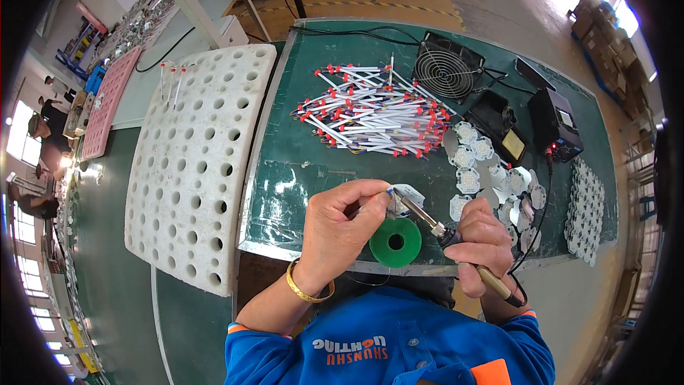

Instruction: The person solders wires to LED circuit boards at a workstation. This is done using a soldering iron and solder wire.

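Note:
My right hand (484,246) grips a soldering iron (494,284) by its handle, with the metal shaft pointing up and left. The iron's tip reaches the fingertips of my left hand (345,217). Those fingers are pinched together on something small, partly hidden, with a bit of blue showing at its end. Just behind the tip, a pale board (413,195) lies on the table, partly covered by the iron. Below it, a green spool (379,251) lies near the table's front edge.
A heap of white wires (377,110) with red ends lies beyond my hands. Right of it are LED boards (467,180), a sponge holder (513,144), a fan (445,68) and a black soldering station (556,126). Stacked boards (586,210) stand far right; a white perforated panel (167,164) lies left.

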